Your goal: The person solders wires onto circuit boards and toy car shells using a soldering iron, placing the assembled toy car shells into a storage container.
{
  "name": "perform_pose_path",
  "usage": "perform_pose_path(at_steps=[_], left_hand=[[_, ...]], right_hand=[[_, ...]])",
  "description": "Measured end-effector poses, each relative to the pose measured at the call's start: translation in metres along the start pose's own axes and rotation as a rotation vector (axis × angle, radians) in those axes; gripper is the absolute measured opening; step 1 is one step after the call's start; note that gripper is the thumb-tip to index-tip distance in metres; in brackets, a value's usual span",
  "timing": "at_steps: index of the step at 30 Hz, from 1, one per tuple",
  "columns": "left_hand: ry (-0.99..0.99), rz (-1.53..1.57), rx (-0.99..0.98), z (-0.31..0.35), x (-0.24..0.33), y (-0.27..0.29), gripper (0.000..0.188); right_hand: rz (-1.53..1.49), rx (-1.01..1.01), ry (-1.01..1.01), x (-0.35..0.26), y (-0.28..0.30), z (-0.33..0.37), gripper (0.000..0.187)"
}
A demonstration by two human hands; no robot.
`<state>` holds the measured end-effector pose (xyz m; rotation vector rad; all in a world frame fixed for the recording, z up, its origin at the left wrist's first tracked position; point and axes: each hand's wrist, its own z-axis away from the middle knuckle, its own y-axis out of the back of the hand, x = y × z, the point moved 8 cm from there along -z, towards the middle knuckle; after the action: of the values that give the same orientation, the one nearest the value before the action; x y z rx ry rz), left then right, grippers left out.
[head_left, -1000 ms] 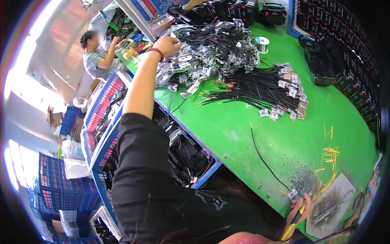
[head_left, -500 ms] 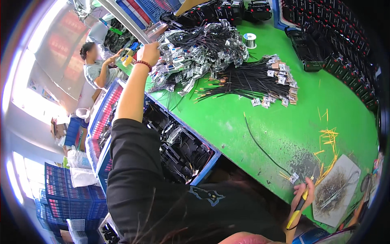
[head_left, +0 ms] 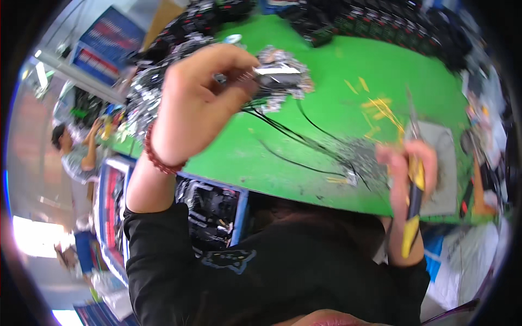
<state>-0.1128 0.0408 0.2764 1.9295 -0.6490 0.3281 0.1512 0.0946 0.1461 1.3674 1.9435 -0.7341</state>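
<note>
The left hand pinches a small tagged cable whose black wires trail right toward the right hand, fisted around yellow-handled pliers.

left hand pinching black cable bundle over green table, right hand gripping yellow-handled tool

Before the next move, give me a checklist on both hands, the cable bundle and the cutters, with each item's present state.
1. Left hand grips the tagged black cable bundle: ok.
2. Bundle lifted off the green table: ok.
3. Right hand holds the yellow-handled cutters: ok.
4. Cutter tip points away from the left hand: ok.
5. Cutter blades open or closed: cannot tell, blurred.
6. Trailing black wires free of the scrap pile: cannot tell.
</note>
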Motion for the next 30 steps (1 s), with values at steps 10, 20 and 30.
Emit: perform_pose_path(at_steps=[10,20,30], left_hand=[[-0.191,0.312,-0.204,-0.034,0.034,-0.150,0.009],[0.419,0.953,-0.592,-0.016,-0.014,-0.238,0.010],[0.426,1.129,-0.051,-0.035,-0.103,-0.176,0.015]], right_hand=[[-0.025,0.075,-0.389,0.025,0.025,0.001,0.030],[0.580,-0.112,0.273,-0.001,-0.017,0.027,0.044],[0.648,-0.137,0.124,0.034,0.009,0.034,0.032]])
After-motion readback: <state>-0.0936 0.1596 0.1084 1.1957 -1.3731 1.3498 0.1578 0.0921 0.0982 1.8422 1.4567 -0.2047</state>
